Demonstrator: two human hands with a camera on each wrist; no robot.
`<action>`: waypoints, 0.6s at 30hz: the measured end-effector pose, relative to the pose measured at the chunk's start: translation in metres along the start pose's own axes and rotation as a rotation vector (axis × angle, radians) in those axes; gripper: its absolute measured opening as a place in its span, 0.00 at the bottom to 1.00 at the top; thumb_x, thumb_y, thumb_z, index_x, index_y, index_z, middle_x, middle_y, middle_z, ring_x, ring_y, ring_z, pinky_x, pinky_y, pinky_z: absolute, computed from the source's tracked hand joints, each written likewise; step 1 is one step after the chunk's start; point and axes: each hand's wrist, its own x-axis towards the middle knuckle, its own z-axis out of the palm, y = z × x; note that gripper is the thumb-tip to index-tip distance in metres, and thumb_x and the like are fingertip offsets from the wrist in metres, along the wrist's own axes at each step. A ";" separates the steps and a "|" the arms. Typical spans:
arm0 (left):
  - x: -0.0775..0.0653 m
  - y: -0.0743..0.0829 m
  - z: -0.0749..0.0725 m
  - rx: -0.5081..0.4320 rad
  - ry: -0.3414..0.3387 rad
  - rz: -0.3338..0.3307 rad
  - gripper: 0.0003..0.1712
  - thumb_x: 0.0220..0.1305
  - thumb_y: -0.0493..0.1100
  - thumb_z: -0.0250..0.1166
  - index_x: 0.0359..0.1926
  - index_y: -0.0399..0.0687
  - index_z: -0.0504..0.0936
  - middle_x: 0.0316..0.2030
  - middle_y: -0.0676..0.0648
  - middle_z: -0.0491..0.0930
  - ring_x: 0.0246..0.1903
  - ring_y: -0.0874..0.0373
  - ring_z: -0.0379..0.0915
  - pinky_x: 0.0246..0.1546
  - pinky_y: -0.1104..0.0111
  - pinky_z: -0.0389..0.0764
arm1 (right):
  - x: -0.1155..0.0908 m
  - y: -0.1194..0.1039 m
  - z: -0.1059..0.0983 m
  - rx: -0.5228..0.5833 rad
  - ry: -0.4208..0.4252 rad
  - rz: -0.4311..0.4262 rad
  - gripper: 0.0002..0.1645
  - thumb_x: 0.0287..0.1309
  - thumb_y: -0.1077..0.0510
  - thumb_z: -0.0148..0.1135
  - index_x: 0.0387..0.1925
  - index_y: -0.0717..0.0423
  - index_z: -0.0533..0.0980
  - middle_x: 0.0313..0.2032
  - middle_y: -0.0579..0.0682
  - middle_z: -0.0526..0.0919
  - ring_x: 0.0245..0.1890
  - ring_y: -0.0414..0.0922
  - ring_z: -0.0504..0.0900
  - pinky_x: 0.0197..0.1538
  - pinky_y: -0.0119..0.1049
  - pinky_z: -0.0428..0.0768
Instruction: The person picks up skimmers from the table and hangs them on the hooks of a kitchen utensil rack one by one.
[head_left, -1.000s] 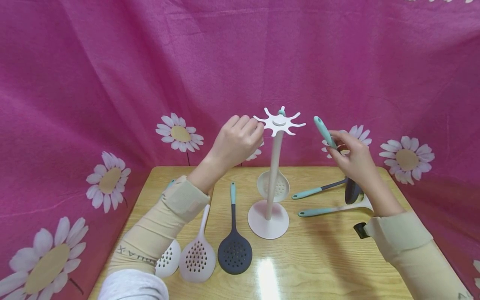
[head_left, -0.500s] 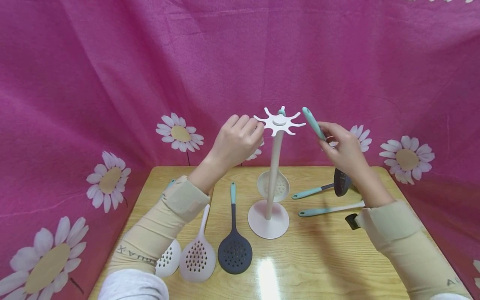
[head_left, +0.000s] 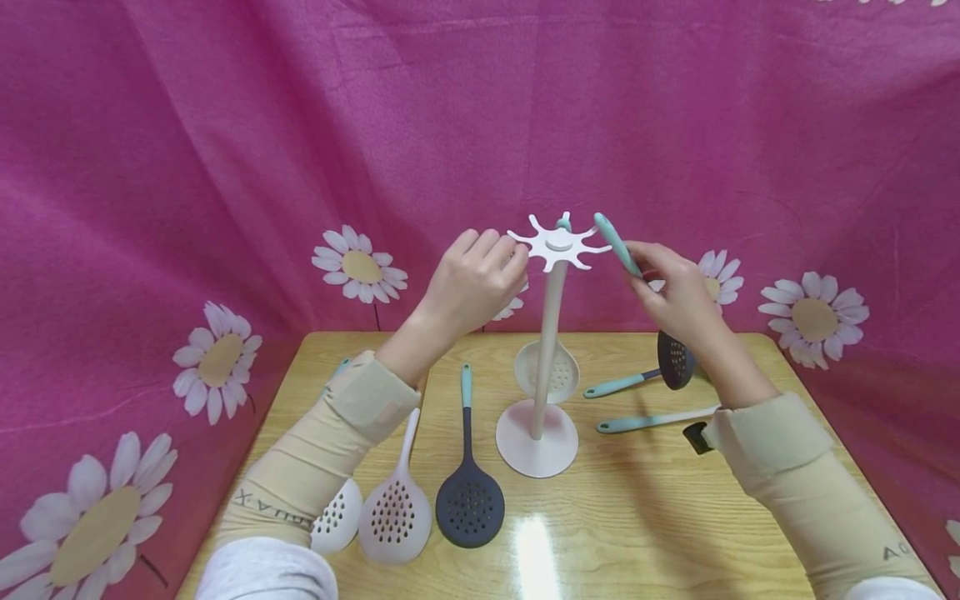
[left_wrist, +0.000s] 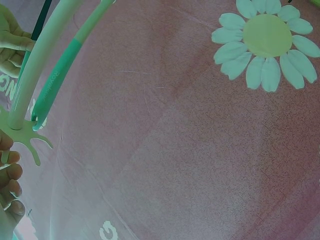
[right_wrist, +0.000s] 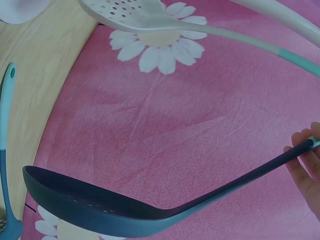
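Note:
My left hand point(head_left: 477, 283) grips one of the arms at the top of a white utensil stand point(head_left: 549, 350), with fingers curled around it. In my right hand point(head_left: 671, 287) is a dark slotted ladle point(right_wrist: 100, 205), pinched by its teal handle point(head_left: 617, 243). The handle's tip is right at the stand's right-hand arms, while the dark bowl hangs down below the wrist. Behind the post hangs a cream slotted ladle point(right_wrist: 125, 12). Its teal handle point(left_wrist: 57, 80) meets a rear arm of the stand in the left wrist view.
On the wooden table point(head_left: 600, 533), a dark skimmer point(head_left: 469, 504), a pale pink skimmer point(head_left: 395, 521) and a white skimmer point(head_left: 337, 521) lie to the left. Two teal-handled utensils, one dark point(head_left: 617, 386) and one pale point(head_left: 637, 422), lie right. A pink flowered cloth point(head_left: 480, 125) surrounds the table.
My right hand has moved left with the dark slotted ladle, bringing the handle's tip to the stand's arms. My left hand has stayed at the stand.

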 end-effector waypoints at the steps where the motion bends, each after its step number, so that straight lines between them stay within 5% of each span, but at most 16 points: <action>1: 0.000 0.000 0.000 0.001 -0.002 0.000 0.06 0.55 0.38 0.56 0.27 0.42 0.79 0.22 0.48 0.76 0.22 0.56 0.70 0.23 0.70 0.66 | 0.000 0.000 0.000 0.000 -0.002 -0.002 0.24 0.47 0.77 0.57 0.49 0.65 0.74 0.35 0.58 0.80 0.36 0.36 0.75 0.39 0.16 0.71; 18: 0.000 0.001 -0.001 -0.003 0.002 -0.003 0.06 0.55 0.38 0.57 0.27 0.42 0.79 0.22 0.48 0.75 0.22 0.56 0.70 0.23 0.70 0.65 | -0.001 -0.003 0.006 0.082 -0.065 0.010 0.22 0.47 0.78 0.56 0.48 0.69 0.73 0.35 0.62 0.80 0.35 0.50 0.78 0.40 0.16 0.71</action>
